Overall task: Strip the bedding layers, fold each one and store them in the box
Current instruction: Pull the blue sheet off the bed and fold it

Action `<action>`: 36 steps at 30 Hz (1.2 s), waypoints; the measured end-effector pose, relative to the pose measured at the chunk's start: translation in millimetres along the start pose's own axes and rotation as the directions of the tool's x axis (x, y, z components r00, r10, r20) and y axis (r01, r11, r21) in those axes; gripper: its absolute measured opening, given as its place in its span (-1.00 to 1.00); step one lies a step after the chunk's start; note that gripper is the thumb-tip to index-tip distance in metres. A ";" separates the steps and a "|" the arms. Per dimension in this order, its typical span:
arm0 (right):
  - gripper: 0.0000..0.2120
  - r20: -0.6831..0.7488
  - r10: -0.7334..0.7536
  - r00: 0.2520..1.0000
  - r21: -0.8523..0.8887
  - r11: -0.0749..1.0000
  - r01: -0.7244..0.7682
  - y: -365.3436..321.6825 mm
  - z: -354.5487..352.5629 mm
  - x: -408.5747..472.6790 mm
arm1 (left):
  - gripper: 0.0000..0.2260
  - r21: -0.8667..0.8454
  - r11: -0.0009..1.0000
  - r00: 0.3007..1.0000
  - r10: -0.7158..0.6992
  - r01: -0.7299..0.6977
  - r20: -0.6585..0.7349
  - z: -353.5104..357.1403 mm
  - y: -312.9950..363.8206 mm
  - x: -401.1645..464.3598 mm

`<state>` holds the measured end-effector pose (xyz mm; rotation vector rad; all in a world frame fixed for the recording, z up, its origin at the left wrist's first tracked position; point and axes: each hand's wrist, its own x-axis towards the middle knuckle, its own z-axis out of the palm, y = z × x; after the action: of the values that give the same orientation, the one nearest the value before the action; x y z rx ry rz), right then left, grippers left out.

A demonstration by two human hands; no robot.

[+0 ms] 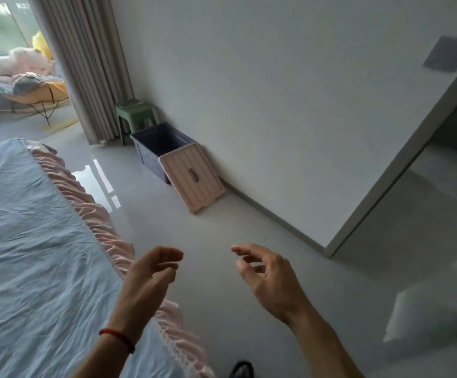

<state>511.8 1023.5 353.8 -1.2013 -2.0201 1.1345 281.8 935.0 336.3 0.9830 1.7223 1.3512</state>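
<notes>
A light blue sheet [28, 241] covers the bed at the left, with a pink ruffled skirt [93, 208] along its edge. A dark blue storage box [151, 151] stands on the floor by the far wall, and nothing shows inside it. Its pink lid [191, 178] leans against the box's near end. My left hand [151, 274] hovers over the bed's edge with loosely curled fingers, holding nothing. My right hand [265, 274] hangs above the floor beside it, fingers relaxed and apart, also empty.
A green plastic stool [137, 113] stands behind the box beside a beige curtain [85, 66]. A chair piled with fabric [22, 77] sits by the window. A white wall corner [331, 241] juts out at the right. Glossy grey floor [221, 255] lies between bed and wall.
</notes>
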 end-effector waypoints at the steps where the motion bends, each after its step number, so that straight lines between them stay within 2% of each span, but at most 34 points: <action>1: -0.70 0.028 -0.015 0.999 -0.012 1.000 0.016 7.3 -2.9 23.2 | -0.70 0.058 0.997 0.999 0.048 -0.047 -0.009 7.7 0.0 18.7; 4: -0.60 0.088 -0.051 0.995 -0.018 0.998 0.052 22.5 -6.8 108.7 | -0.56 0.209 0.959 0.979 0.202 -0.192 -0.026 29.8 -3.2 95.6; 6: -0.59 0.119 -0.061 0.991 -0.036 0.997 0.065 28.0 -5.6 157.0 | -0.55 0.247 0.944 0.973 0.231 -0.219 -0.019 36.8 -5.6 143.0; 9: -0.60 0.224 -0.093 0.970 -0.050 0.993 0.107 30.6 -4.0 237.6 | -0.59 0.258 0.947 0.973 0.215 -0.189 -0.078 40.9 -7.4 215.8; 11: -0.61 0.259 -0.122 0.958 -0.059 0.988 0.142 33.4 -1.2 293.1 | -0.70 0.254 0.954 0.977 0.188 -0.158 -0.100 39.4 -2.6 258.5; 12: -0.61 0.262 -0.126 0.957 -0.057 0.988 0.146 30.6 1.5 317.4 | -0.68 0.258 0.957 0.984 0.160 -0.135 -0.080 37.8 1.9 276.0; 15: -0.58 0.297 -0.183 0.937 0.009 0.982 0.189 21.3 27.1 399.4 | -0.41 0.291 0.951 0.989 0.129 -0.104 -0.067 21.2 9.1 332.4; 20: -0.59 0.415 -0.305 0.857 0.152 0.952 0.265 -9.9 90.4 543.6 | -0.42 0.377 0.926 0.949 0.121 -0.003 -0.290 -38.5 12.8 429.9; 24: -0.57 0.557 -0.370 0.743 0.201 0.929 0.312 -20.4 122.7 661.9 | -0.32 0.379 0.921 0.888 0.097 0.091 -0.449 -73.1 33.9 516.1; 27: -0.56 0.639 -0.406 0.654 0.208 0.909 0.361 -50.0 155.9 733.8 | -0.36 0.491 0.854 0.812 0.158 0.173 -0.562 -105.2 47.6 558.0; 28: -0.56 0.655 -0.432 0.619 0.227 0.895 0.384 -67.8 177.9 764.2 | -0.33 0.504 0.837 0.760 0.183 0.213 -0.624 -124.6 50.0 574.3; 31: -0.58 0.677 -0.485 0.554 0.287 0.867 0.408 -112.3 229.1 822.2 | -0.29 0.350 0.898 0.589 0.136 0.266 -0.796 -168.7 55.0 604.6; 36: -0.55 0.727 -0.486 0.486 0.316 0.864 0.392 -163.9 318.1 916.2 | -0.58 0.196 0.943 0.377 0.084 0.269 -0.922 -263.8 39.4 693.2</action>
<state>-232.4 1666.6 350.7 0.0198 -2.6165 1.6293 -255.6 1446.9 365.6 0.1330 2.8734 1.7294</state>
